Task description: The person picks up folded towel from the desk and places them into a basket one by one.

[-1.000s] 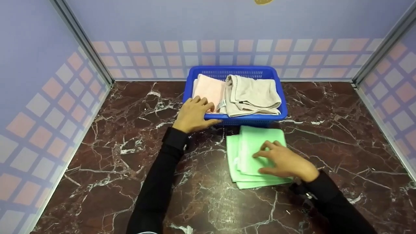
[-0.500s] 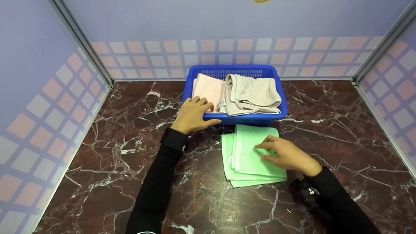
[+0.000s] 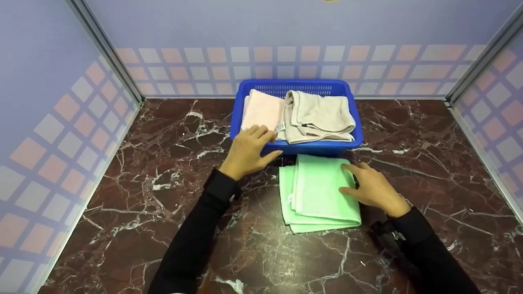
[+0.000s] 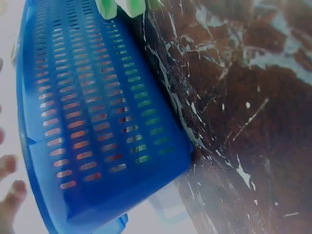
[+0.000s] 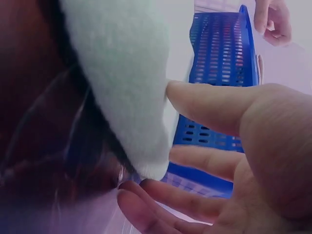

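Note:
A folded green towel (image 3: 318, 192) lies on the dark marbled table in front of a blue plastic basket (image 3: 353, 110). At the towel's right edge is my right hand (image 3: 374, 188), thumb and index fingertips touching the top layer. The right wrist view shows the other fingers (image 5: 185, 200) spread beside and below the towel's edge. My left hand (image 3: 247, 151) is held at the basket's front left rim, its fingers loosely bent and holding nothing. In the left wrist view these fingertips (image 4: 9, 165) appear apart from the rim.
Inside the basket, a folded pink towel (image 3: 263, 108) sits left of a folded beige towel (image 3: 322, 114). The basket stands close to the back wall (image 3: 196, 28), and side panels (image 3: 45, 134) enclose the marbled table (image 3: 135, 216).
The green towel first shifted slightly left. My right hand then moved right, from over its middle to its right edge. The left hand has eased back a little from the basket rim.

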Demonstrator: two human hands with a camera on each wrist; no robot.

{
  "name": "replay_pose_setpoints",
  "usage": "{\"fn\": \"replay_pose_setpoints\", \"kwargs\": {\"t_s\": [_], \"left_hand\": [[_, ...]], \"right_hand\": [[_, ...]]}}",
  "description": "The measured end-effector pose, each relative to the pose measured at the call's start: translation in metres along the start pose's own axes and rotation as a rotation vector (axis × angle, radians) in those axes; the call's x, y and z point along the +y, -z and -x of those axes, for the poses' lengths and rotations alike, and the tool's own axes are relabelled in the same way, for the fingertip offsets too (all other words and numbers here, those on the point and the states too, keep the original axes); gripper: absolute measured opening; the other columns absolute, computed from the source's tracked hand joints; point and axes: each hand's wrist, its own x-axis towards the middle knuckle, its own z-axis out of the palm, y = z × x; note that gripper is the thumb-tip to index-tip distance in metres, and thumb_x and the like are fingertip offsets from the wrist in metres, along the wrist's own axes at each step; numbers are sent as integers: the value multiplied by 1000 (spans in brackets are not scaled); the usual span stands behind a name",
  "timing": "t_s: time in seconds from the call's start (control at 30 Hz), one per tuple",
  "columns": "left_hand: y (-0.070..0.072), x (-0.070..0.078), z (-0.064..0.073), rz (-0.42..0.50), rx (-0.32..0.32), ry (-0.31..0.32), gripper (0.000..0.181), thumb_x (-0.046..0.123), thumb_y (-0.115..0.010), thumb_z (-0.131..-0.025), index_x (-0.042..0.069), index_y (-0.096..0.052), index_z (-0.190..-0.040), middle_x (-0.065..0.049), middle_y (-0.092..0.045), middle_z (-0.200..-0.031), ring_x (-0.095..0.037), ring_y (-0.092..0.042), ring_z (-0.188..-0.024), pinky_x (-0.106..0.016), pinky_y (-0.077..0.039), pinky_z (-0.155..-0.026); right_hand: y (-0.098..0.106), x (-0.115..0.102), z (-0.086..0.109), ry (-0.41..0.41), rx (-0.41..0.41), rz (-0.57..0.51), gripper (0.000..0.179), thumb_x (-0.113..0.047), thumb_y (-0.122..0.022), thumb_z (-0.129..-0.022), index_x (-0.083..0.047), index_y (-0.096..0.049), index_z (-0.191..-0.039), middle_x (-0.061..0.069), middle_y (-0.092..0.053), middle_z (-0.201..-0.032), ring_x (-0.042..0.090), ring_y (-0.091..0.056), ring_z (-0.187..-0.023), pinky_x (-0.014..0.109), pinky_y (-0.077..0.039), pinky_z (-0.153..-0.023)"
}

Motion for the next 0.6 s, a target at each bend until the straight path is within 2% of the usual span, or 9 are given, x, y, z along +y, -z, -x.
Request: {"fn": "replay_pose_setpoints", "kwargs": {"t_s": [0.1,0.17,0.23,0.33,0.4,0.47,0.53,0.6], "left_hand": [[0,17,6,33,-146,83,36,48,-71,-95,14,-61,-87,4,-60,-74,-15,-55,-63,-30,-50,-61],[-4,32,12,34,-274,154,39,51,-66,-98,13,-62,-91,3,-60,-67,-14,-54,-55,-30,-49,-54],[-12,50,16,48,-412,223,49,57,-57,-100,9,-63,-109,0,-65,-72,-17,-60,-57,-30,-52,-56],[-27,75,22,100,-530,334,75,64,-50,-101,3,-50,-143,-14,-75,-102,-27,-72,-80,-38,-62,-73],[-36,88,25,178,-558,408,86,64,-54,-99,1,-35,-156,-25,-68,-128,-36,-72,-102,-46,-61,-90],[-42,98,25,253,-552,466,92,59,-62,-97,3,-26,-161,-32,-54,-146,-45,-65,-120,-53,-54,-103],[-47,105,25,311,-539,493,94,53,-69,-95,6,-23,-162,-36,-46,-151,-49,-60,-125,-57,-51,-106],[-50,109,23,363,-514,505,89,43,-74,-94,9,-25,-160,-34,-46,-149,-48,-61,-123,-56,-53,-103]], "right_hand": [[0,-1,0,-19,-11,-14,69,-30,-80,-89,-1,-54,-147,33,-63,-119,51,-64,-98,64,-52,-82],[1,-3,-1,-48,-33,-25,72,-31,-78,-91,0,-51,-149,31,-65,-113,50,-63,-97,62,-51,-81],[0,-4,-2,-78,-45,-27,78,-31,-79,-90,5,-45,-151,34,-66,-114,51,-63,-102,62,-51,-86],[-3,-7,-4,-120,-79,-57,93,-34,-81,-88,14,-34,-153,40,-61,-125,55,-61,-112,64,-51,-96],[-8,-10,-6,-116,-86,-75,97,-34,-82,-86,15,-31,-153,42,-52,-140,60,-53,-125,68,-44,-106],[-14,-13,-6,-103,-78,-104,96,-31,-83,-85,11,-33,-155,40,-47,-147,61,-47,-132,70,-39,-109],[-19,-16,-6,-68,-43,-120,92,-26,-85,-84,4,-36,-156,36,-52,-144,58,-53,-126,69,-44,-105],[-23,-19,-6,-37,3,-145,91,-20,-87,-82,-2,-38,-157,30,-55,-135,51,-58,-116,66,-49,-98]]}}
